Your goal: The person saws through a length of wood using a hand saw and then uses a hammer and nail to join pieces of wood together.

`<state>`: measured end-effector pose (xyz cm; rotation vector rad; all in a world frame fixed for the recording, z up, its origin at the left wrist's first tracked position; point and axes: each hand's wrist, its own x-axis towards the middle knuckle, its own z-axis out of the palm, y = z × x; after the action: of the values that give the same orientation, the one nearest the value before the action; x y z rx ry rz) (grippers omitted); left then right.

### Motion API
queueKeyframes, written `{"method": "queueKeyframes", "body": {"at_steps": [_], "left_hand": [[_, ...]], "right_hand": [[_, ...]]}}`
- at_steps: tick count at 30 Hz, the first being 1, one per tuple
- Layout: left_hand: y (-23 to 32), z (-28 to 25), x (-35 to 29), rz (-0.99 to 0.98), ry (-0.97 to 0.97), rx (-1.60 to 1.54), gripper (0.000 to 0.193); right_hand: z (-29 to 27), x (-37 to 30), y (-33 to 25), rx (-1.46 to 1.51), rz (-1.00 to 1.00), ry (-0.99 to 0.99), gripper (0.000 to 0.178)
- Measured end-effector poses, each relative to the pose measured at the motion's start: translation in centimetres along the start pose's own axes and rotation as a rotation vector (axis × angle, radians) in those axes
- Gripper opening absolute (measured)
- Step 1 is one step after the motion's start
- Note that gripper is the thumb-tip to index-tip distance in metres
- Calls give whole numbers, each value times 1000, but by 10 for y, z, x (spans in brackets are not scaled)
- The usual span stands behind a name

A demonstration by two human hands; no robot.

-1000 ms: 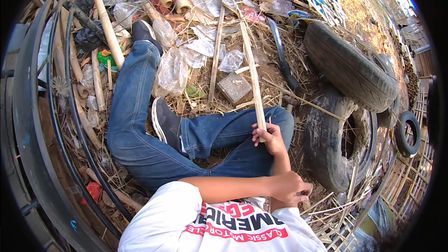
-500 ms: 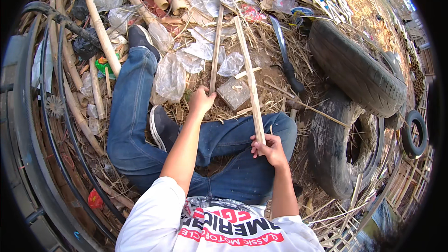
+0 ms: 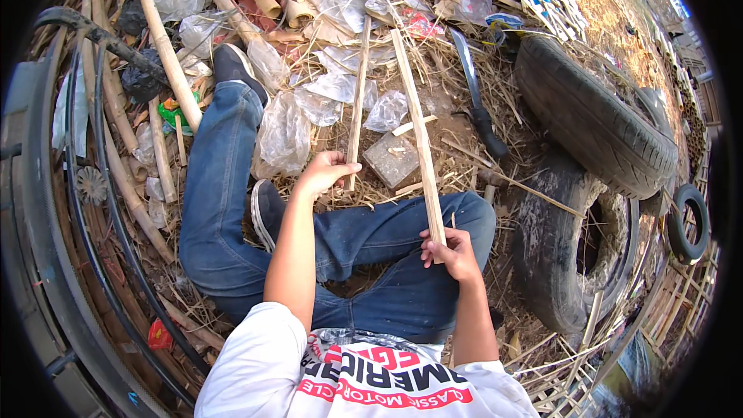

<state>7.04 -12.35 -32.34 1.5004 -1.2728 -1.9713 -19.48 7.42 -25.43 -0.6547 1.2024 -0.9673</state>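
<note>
My left hand (image 3: 325,173) is closed on the lower part of a narrow bamboo strip (image 3: 360,101), thumb across its face. The strip points away from me, its far end among plastic scraps. My right hand (image 3: 457,255) grips the near end of a wider, pale bamboo strip (image 3: 418,131) above my bent right leg. This strip runs forward and slightly left. Between the two strips lies a squarish grey block (image 3: 392,159) with small wood chips on top. A machete (image 3: 470,77) with a dark handle rests on the ground right of the wider strip.
Two large worn tires (image 3: 596,120) stand on the right, with a smaller tire (image 3: 687,224) beyond. Bamboo poles (image 3: 166,46) and crumpled clear plastic bags (image 3: 282,131) litter the left and far ground. A black metal frame (image 3: 85,178) curves along the left side.
My left hand has shifted slightly left and down, its fingers more extended and the thumb now across the strip. The right hand and its strip have barely moved.
</note>
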Motion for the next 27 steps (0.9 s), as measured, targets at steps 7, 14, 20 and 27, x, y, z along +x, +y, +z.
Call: {"method": "queueKeyframes", "body": {"at_steps": [7,14,20,27], "left_hand": [[8,-9,-34,107,-63,-352,33],[-6,-20,-62,259,-45,-436,29],[-2,-28,-75,230,-36,-403,28],[-19,-36,-78,146,-29,-294,27]], "right_hand": [[-2,-2,0,24,11,-2,21],[12,-30,-14,-202,8,33,23],[7,-75,-48,-446,-12,125,26],[-18,-101,-51,-425,179,-44,26]]}}
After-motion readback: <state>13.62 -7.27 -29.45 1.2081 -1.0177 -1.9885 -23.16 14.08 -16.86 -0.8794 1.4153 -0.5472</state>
